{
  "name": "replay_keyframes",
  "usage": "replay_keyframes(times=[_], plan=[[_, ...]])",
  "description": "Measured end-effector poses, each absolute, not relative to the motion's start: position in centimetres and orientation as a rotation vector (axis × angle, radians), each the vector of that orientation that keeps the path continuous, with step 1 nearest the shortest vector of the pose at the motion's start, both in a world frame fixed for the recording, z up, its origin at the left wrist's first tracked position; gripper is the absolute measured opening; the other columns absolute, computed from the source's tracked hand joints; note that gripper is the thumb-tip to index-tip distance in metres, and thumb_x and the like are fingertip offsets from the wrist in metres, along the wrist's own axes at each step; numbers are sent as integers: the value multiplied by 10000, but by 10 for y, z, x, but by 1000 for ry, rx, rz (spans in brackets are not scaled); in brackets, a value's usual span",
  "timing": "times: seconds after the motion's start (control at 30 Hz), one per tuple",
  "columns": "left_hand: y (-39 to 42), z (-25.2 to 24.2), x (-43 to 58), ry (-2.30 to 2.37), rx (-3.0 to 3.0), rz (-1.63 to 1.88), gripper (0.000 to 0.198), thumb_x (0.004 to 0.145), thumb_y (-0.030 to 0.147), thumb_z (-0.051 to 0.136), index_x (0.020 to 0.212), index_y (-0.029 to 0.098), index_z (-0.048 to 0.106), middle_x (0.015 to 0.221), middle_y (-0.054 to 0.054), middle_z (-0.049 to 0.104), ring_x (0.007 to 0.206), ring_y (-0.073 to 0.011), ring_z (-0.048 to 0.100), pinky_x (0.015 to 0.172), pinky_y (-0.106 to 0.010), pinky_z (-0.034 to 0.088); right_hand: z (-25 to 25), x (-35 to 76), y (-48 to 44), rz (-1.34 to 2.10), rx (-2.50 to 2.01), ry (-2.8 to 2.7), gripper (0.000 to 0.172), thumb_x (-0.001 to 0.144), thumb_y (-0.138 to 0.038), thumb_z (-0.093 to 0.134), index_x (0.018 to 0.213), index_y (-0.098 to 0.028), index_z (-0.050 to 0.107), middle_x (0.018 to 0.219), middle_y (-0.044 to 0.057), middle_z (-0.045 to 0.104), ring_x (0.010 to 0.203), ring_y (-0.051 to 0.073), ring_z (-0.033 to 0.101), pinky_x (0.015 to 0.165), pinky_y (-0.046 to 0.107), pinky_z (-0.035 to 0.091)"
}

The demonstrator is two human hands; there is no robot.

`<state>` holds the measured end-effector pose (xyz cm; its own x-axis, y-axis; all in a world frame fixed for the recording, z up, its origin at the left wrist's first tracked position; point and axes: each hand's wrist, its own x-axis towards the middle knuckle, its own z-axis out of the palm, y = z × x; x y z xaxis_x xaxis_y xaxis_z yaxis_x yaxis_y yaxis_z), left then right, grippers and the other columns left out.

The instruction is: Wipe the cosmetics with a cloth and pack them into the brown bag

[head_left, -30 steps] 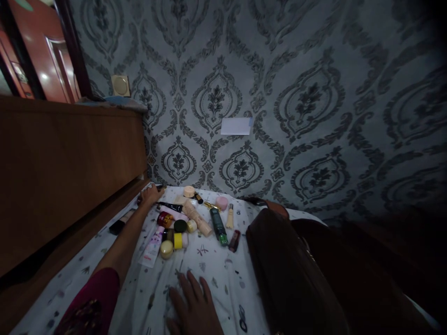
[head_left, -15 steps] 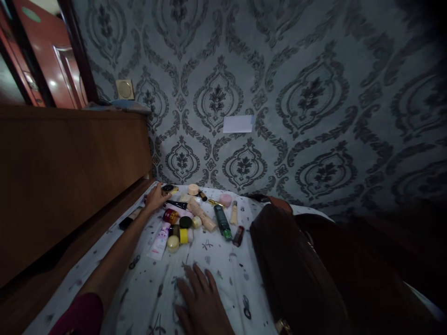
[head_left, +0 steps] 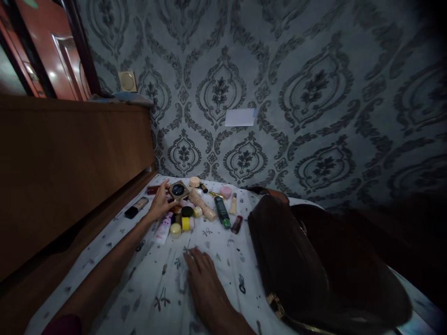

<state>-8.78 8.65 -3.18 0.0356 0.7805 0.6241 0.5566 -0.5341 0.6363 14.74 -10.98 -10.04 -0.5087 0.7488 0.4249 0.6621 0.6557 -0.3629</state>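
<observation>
My left hand (head_left: 161,204) pinches a square gold-rimmed compact (head_left: 179,190) with a round black centre, held over the far left of the cosmetics. My right hand (head_left: 204,281) rests palm down on the patterned sheet (head_left: 157,274), its fingers stretched out and nothing in them. Beyond it lie a white and yellow jar (head_left: 186,224), a pale round pot (head_left: 175,230), a pink-white tube (head_left: 163,229) and a beige bottle (head_left: 204,205). A dark green bottle (head_left: 222,211) and a small dark red bottle (head_left: 237,224) lie farther right.
A large dark brown bag (head_left: 289,265) stands on the right side of the sheet. Along the left runs a wooden panel (head_left: 77,163). A black-capped foundation bottle (head_left: 136,208) lies by the left edge, and a pink round case (head_left: 225,191) sits near the wallpapered wall (head_left: 244,83).
My left hand has picked up the square compact and moved it slightly right. My right hand's fingers have come closer together on the sheet. The view has shifted a little.
</observation>
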Motion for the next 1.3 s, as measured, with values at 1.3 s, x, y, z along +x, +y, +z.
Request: replay_keyframes(times=[1.3], plan=[[-49,-36,-7,780,2246,947,954,778,411,755,1519,225,185,1459,-159,421,1374,-339,410,1138,-516,354,-61,198,-107,1449,-835,-787,426,674,-473,822,961,-193,678,873,22,720,746,171,681,703,291,512]])
